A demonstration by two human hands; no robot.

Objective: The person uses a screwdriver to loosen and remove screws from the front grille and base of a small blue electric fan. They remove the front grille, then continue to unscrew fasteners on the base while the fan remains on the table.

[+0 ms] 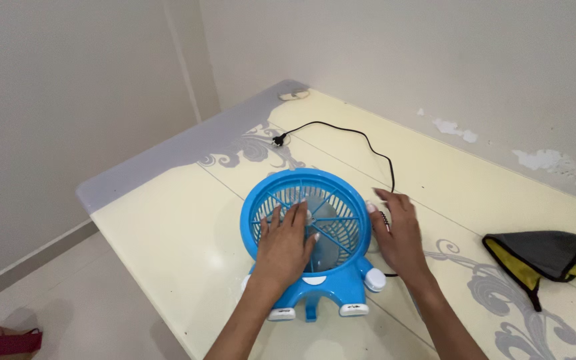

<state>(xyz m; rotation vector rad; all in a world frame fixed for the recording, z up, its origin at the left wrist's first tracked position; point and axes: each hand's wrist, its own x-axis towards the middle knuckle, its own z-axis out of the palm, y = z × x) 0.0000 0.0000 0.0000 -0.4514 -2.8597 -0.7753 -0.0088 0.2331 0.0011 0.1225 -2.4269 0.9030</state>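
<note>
- The blue fan (305,227) lies flat on its back near the front edge of the cream desk (168,227), grille facing up, its white-tipped feet pointing toward me.
- My left hand (287,241) rests flat on the grille, fingers spread and released, grasping nothing; the fingertips reach the hub at the centre.
- My right hand (400,233) lies open against the fan's right rim, palm inward, bracing it rather than clasping it.
- The black cord (361,137) runs from under the right hand away across the desk to its plug (279,139), which lies loose, well apart from any socket.
- A grey and yellow cloth (547,255) sits off to the right, well apart from the fan.
- As I judge it, the step in hand is steadying the fan while working at the grille. To do it well, I'd keep the right hand firm on the rim so the body can't slide, press evenly with the left palm rather than the fingertips, since the thin ribs look likely to flex, and keep the cord from under my wrist.
</note>
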